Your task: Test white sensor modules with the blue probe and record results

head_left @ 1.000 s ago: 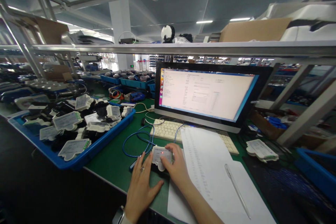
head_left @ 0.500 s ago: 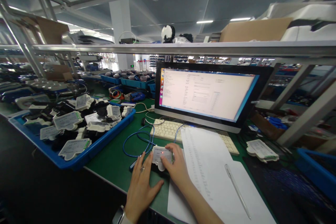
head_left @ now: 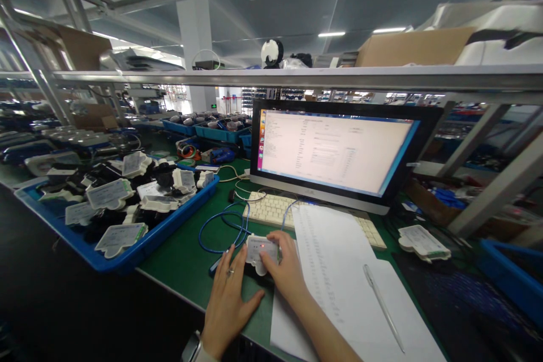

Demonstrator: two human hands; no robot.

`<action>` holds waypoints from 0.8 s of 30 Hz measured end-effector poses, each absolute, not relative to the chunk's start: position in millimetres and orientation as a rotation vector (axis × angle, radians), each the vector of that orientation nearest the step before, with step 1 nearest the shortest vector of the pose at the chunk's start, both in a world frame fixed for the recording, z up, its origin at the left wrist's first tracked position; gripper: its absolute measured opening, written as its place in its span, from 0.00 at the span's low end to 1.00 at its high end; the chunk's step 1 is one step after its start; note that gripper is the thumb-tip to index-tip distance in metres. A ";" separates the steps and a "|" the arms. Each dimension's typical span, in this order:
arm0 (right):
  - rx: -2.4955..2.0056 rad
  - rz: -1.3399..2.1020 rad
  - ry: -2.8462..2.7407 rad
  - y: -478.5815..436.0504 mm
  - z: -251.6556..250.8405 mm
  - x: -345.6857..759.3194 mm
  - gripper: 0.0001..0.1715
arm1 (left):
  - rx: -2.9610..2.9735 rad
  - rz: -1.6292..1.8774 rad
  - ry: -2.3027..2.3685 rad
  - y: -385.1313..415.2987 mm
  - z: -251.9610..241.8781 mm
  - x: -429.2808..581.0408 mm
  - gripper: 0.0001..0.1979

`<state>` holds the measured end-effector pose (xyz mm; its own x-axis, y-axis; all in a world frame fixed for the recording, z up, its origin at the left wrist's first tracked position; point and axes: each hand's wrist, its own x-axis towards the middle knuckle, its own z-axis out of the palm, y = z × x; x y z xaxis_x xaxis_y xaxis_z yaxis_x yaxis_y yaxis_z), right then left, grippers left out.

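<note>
Right hand (head_left: 288, 274) is clamped on the small white box (head_left: 255, 250), thumb across its face, fingers curled around its right edge. From where I stand, the box sits over the green table (head_left: 182, 277), between both hands and just ahead of the left palm. Left hand (head_left: 227, 302) has its thumb spread apart, fingertips at the box's left edge; I can't tell whether they touch. Its long axis is unclear under that right thumb.

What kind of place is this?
Probably a factory workshop: a blue tray holds piled white-cased devices, the right hand holds a similar device, and a monitor stands on the green workbench.
</note>
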<state>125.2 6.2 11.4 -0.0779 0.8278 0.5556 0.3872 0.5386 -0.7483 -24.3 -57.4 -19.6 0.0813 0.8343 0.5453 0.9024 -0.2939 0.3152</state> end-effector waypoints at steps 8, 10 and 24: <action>-1.035 0.482 -1.671 5.4 13.7 124.9 0.12 | -2.242 -0.996 -1.802 -57.5 -20.9 -24.3 0.41; -1.032 0.479 -1.672 5.3 13.8 125.1 0.12 | -2.239 -1.000 -1.799 -57.7 -20.9 -24.4 0.41; -0.974 0.475 -1.727 5.3 11.4 129.3 0.10 | -2.216 -1.072 -1.723 -56.0 -18.9 -26.6 0.35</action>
